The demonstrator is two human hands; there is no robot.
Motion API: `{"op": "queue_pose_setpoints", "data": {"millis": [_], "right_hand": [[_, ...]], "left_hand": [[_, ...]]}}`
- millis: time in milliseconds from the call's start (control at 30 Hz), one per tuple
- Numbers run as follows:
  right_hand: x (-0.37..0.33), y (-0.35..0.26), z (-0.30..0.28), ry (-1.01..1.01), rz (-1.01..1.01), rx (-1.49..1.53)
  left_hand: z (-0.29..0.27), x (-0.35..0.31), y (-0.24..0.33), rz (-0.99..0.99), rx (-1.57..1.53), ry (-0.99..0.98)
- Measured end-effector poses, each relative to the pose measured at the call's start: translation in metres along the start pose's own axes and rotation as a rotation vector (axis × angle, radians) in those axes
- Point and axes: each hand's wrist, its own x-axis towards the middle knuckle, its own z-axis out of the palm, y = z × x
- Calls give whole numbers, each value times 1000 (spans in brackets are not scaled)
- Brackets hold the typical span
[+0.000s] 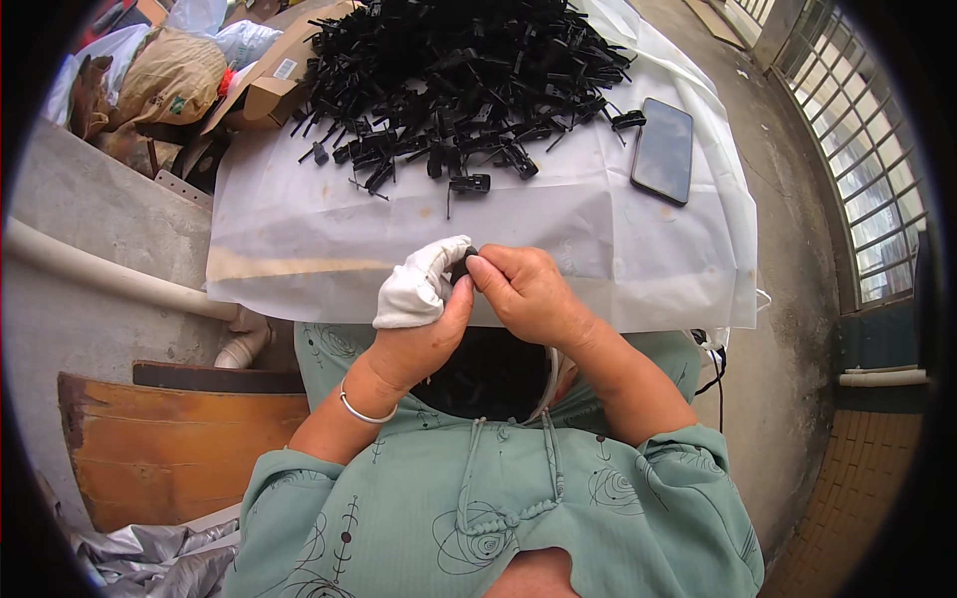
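Note:
My left hand (417, 297), partly covered by a white glove with its thumb bare, is closed around a small black plastic part (462, 265). Fingers and thumb of my right hand (528, 292) pinch the same part from the other side. Most of it is hidden by the fingers. Both hands meet over the near edge of the table. Beyond them rises a big heap of black plastic parts (459, 75), many with thin stems. One loose part (470, 183) lies closest to my hands. Below my wrists, a round container (550, 387) in my lap holds dark pieces, hard to make out.
A white plastic sheet (299, 219) covers the table. To the right of the heap lies a dark phone (663, 151). Cardboard (274, 85) and bags (174, 75) crowd the far left. Wooden boards (179, 448) and a white pipe (120, 269) are at my left.

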Motion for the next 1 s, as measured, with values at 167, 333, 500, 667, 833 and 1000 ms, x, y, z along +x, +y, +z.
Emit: {"op": "queue_pose_setpoints", "data": {"millis": [167,333,500,667,833,1000], "right_hand": [[0,5,0,0,-10,134],[0,3,-10,-54,57,-134],[1,17,-12,-32,-167,-132],[2,14,-9,69,-263,-93],[2,8,-6,100,-70,84],[2,11,-2,109,-49,113]], "left_hand": [[-2,2,5,-66,-206,-40],[-10,10,-5,-19,-356,-67],[-12,13,7,-320,-594,-58],[-17,13,7,-347,-500,-246],[-18,11,13,-471,-710,-421],[-18,13,15,-422,-555,-442]]}}
